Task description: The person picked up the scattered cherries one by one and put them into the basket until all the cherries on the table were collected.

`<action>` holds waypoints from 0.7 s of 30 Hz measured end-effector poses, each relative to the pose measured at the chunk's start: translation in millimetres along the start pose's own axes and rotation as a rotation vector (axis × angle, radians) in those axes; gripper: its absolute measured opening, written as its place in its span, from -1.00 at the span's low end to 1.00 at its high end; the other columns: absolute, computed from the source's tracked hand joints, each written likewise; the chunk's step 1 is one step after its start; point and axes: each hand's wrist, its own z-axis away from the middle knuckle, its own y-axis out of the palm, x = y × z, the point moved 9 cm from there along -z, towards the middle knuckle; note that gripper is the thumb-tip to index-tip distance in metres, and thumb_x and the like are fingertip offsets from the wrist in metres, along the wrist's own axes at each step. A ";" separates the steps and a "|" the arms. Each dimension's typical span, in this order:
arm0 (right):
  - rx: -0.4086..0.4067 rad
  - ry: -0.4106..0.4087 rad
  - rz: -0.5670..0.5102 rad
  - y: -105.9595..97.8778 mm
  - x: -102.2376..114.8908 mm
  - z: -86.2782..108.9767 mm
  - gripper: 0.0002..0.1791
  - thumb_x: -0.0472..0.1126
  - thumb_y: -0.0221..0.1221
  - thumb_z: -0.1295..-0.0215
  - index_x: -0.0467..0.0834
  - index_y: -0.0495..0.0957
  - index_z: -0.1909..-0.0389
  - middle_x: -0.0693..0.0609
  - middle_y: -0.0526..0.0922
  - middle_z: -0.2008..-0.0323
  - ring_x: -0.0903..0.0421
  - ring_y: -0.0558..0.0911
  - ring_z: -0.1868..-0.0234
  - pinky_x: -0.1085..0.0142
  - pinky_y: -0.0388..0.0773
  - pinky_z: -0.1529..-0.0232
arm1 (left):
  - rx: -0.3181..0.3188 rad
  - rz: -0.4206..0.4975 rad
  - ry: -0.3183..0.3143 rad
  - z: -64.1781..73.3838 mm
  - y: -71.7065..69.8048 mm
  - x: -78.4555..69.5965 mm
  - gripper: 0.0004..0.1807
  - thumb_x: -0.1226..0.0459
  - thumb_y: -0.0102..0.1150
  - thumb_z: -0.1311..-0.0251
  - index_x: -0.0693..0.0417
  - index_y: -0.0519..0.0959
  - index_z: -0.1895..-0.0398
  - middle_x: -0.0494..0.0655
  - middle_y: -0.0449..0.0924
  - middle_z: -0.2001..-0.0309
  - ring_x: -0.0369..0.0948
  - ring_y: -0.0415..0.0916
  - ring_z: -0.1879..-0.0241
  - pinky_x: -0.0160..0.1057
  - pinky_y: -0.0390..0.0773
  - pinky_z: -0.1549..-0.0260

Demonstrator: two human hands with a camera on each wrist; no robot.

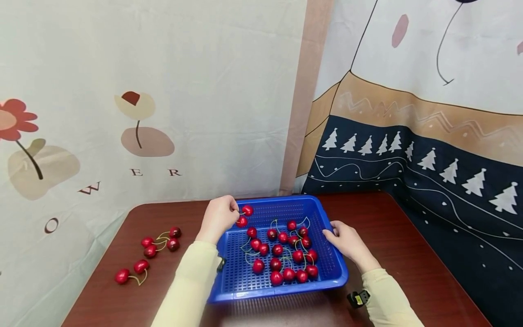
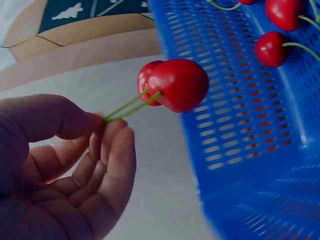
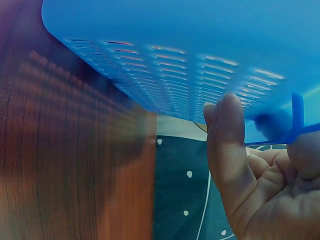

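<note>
At the far left corner of the blue plastic basket (image 1: 229, 279), my left hand (image 1: 220, 218) pinches the green stems of a pair of red cherries (image 2: 180, 85). The two fruits dangle beyond the fingertips and overlap the basket's rim in the left wrist view. Inside the basket lie many red and dark red cherries (image 1: 277, 250) with stems, mostly toward its right half. My right hand (image 1: 347, 240) grips the basket's right rim; in the right wrist view its fingers (image 3: 227, 145) lie against the slotted outer wall.
On the brown table (image 1: 102, 254), left of the basket, lie a pair of cherries (image 1: 141, 266) and a further group of cherries (image 1: 150, 250) with joined stems. A printed cloth (image 1: 229, 91) hangs behind the table, and a dark tree-patterned cloth (image 1: 449, 204) borders the right.
</note>
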 end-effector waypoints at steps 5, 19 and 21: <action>-0.003 0.002 0.001 -0.1 -0.2 0.4 -0.52 -0.15 0.17 -0.41 -0.43 0.41 -0.15 -0.17 0.65 0.27 0.09 0.67 0.42 0.12 0.70 0.35 | 0.010 -0.072 -0.028 -6.3 15.1 9.6 -0.83 0.48 0.20 -0.03 0.11 0.47 0.59 -0.09 0.48 0.58 -0.10 0.41 0.52 -0.11 0.49 0.45; -0.006 -0.012 -0.009 -0.1 0.0 0.0 -0.52 -0.14 0.18 -0.41 -0.43 0.42 -0.14 -0.14 0.65 0.29 0.10 0.67 0.43 0.13 0.70 0.36 | 0.084 -0.188 -0.113 -3.5 45.0 30.8 -0.73 0.48 0.27 -0.11 0.10 0.43 0.64 -0.07 0.41 0.64 -0.14 0.40 0.58 -0.20 0.46 0.55; -0.005 -0.014 -0.011 0.0 0.4 0.0 -0.52 -0.14 0.18 -0.41 -0.43 0.42 -0.14 -0.14 0.65 0.30 0.10 0.66 0.43 0.13 0.69 0.36 | 0.089 -0.192 -0.115 -3.0 46.9 31.2 -0.75 0.47 0.28 -0.12 0.10 0.46 0.62 -0.07 0.46 0.61 -0.13 0.44 0.55 -0.16 0.53 0.50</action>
